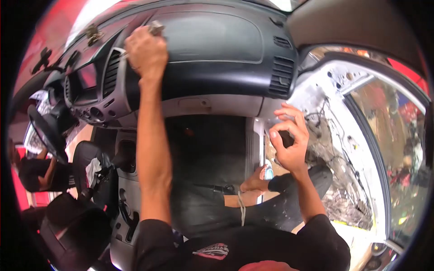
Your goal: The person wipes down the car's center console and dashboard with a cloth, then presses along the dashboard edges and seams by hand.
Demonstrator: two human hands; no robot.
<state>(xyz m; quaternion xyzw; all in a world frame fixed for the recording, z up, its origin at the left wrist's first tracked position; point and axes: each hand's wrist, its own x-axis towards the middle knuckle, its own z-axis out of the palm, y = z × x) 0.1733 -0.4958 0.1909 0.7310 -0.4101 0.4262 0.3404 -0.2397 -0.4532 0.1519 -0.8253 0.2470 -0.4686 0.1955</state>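
Note:
My left hand (147, 52) is at the top of the black dashboard (212, 38), above the centre air vent. Its fingers are wrapped round a small greyish object (156, 28) that sticks out past the knuckles; I cannot make out what it is. Over the passenger side near the open door, my right hand (291, 137) is raised in the air. Its thumb and index finger curve towards each other with a gap at the tips, the other fingers are spread, and nothing shows between them.
A steering wheel (45, 133) and a screen (86, 77) are at the left, with a person (40, 174) beyond. The gear lever (123, 158) stands by the console. At the right is the door (361, 149) with bare wiring. Small clutter (93, 35) lies on the dashboard.

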